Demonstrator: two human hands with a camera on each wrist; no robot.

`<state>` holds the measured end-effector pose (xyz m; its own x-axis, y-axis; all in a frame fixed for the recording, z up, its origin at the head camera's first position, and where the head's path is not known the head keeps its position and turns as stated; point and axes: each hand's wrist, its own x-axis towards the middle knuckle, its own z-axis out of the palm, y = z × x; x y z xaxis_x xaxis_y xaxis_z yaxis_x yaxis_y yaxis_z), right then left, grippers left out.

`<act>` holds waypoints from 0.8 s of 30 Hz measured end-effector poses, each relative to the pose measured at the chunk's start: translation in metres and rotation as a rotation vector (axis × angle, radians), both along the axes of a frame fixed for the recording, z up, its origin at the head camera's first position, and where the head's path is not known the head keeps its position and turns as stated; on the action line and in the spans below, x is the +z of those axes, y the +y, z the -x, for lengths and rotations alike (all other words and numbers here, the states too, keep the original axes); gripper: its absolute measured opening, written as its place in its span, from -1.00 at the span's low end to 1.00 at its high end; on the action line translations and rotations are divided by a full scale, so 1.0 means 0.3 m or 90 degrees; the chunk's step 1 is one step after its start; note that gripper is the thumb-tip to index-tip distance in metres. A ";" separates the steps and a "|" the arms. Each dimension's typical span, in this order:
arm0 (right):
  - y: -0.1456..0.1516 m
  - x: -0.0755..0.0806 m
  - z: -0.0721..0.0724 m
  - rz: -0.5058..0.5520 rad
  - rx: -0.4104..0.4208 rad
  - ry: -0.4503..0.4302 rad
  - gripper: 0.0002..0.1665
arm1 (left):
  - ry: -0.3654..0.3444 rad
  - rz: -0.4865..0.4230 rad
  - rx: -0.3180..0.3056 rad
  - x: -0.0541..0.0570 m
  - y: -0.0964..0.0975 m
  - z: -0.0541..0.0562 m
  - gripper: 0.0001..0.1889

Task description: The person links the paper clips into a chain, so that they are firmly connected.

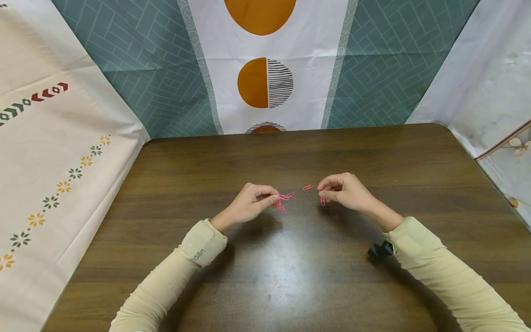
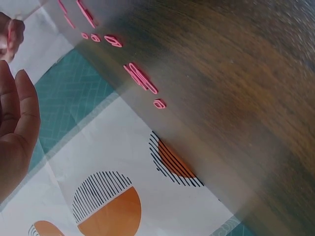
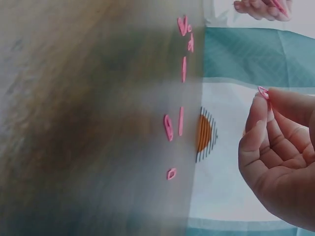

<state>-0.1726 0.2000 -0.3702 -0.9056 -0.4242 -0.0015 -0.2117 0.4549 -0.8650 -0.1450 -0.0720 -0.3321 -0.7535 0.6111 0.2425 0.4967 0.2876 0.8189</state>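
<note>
My left hand (image 1: 252,203) pinches pink paper clips (image 1: 284,197) between thumb and forefinger, and a cluster of them shows at its fingertips in the head view. Opposite it, my right hand (image 1: 347,191) holds a pink paper clip (image 1: 322,201) that hangs below the fingertips. The right wrist view shows that clip (image 3: 263,92) between thumb and forefinger. A loose paper clip (image 1: 308,187) lies on the table between the hands. In the left wrist view, several more paper clips (image 2: 142,78) are strung out across the tabletop; part of the left hand (image 2: 19,113) is cut off there.
Both hands are over a dark brown wooden table (image 1: 207,166). Patterned cloth (image 1: 141,74) hangs along its back edge, with pale cloth (image 1: 54,184) at the left. A black object (image 1: 380,250) sits at the right wrist, by the rolled sleeve.
</note>
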 end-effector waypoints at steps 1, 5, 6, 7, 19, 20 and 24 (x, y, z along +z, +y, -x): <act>-0.003 0.003 0.000 0.004 -0.004 -0.005 -0.85 | 0.001 0.001 0.000 -0.001 0.000 0.001 -0.89; -0.011 0.014 -0.003 0.027 -0.012 -0.029 -0.84 | 0.003 0.005 0.000 -0.018 -0.003 0.010 -0.89; -0.012 0.014 -0.003 0.034 -0.011 -0.034 -0.85 | 0.002 0.006 0.001 -0.017 -0.002 0.010 -0.89; -0.013 0.015 -0.003 0.041 -0.010 -0.040 -0.85 | 0.001 0.007 0.001 -0.016 -0.002 0.009 -0.89; -0.050 0.041 -0.022 0.125 0.038 -0.011 -0.91 | 0.004 0.006 -0.006 -0.002 0.011 0.001 -0.88; -0.053 0.041 -0.022 0.135 0.042 -0.007 -0.91 | 0.003 0.006 -0.007 -0.003 0.011 0.002 -0.88; -0.068 0.047 -0.026 0.160 0.047 0.006 -0.94 | -0.005 0.002 -0.012 -0.007 0.015 0.004 -0.87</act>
